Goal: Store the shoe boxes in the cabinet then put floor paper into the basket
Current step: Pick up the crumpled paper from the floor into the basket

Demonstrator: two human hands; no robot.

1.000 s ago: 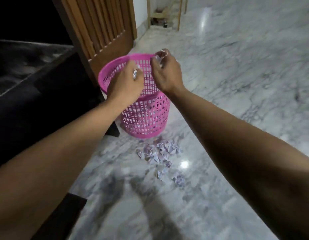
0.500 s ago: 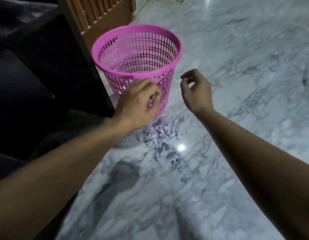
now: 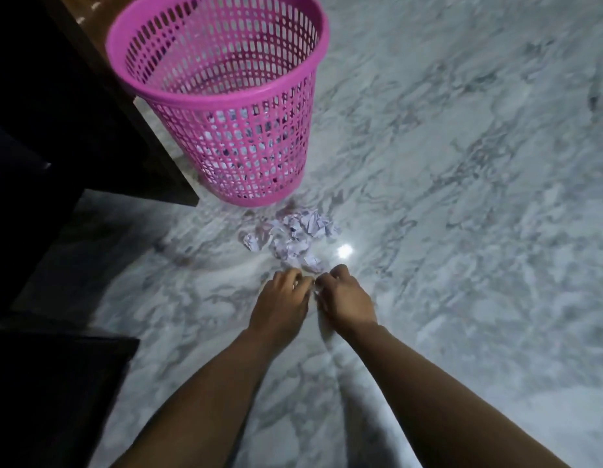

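Note:
The pink mesh basket (image 3: 225,92) stands on the marble floor at the top of the head view, with white paper showing through its lower wall. A heap of several crumpled paper balls (image 3: 293,238) lies just in front of it. My left hand (image 3: 283,302) and my right hand (image 3: 344,298) are side by side on the floor at the heap's near edge. The fingers of both hands curl down around small paper pieces. A white scrap shows between the two hands, but most of what they hold is hidden under the fingers.
Dark furniture (image 3: 56,130) with a wooden edge runs along the left, close against the basket. Another dark block (image 3: 50,383) fills the lower left corner. Grey-veined marble floor (image 3: 462,197) spreads to the right, with a bright glare spot (image 3: 344,251) beside the heap.
Both hands let paper go over the basket, then dropped down to the floor and curled onto the nearest paper pieces. The view tilted downward.

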